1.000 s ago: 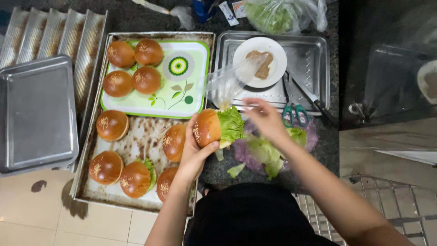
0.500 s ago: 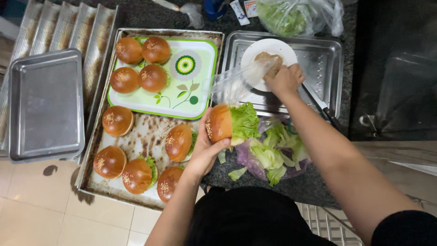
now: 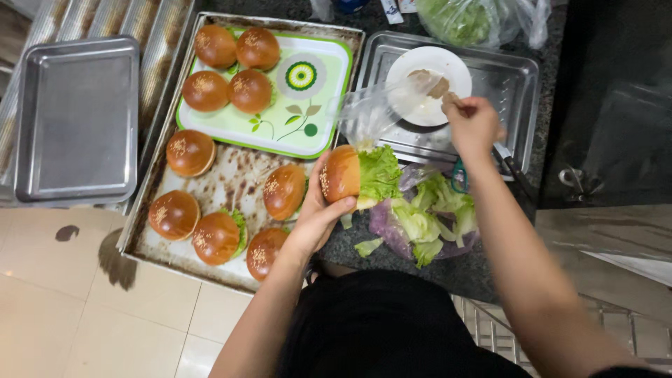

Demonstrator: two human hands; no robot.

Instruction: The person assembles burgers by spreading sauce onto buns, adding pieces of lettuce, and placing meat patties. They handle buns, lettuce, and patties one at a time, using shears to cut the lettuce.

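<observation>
My left hand [image 3: 318, 217] grips a sesame bun [image 3: 341, 173] split open on its side, with a green lettuce leaf [image 3: 379, 171] sticking out of it. My right hand [image 3: 472, 126] reaches over the white plate [image 3: 428, 105] in the steel tray [image 3: 514, 84]. Its fingers pinch a brown slice of meat [image 3: 448, 99] at the plate's edge. More brown meat [image 3: 427, 80] lies on the plate. Loose lettuce [image 3: 430, 217] on a plastic bag lies on the dark counter below my right arm.
A worn baking tray [image 3: 210, 185] holds several filled buns. A green flowered tray [image 3: 315, 91] on it carries more buns. An empty steel pan [image 3: 77, 119] sits at left. Scissors [image 3: 458, 178] lie by the steel tray. A bag of lettuce [image 3: 462, 17] is at the top.
My right hand moved from the lettuce pile up to the white plate and has pinched a piece of meat. The left hand still holds the bun in about the same place.
</observation>
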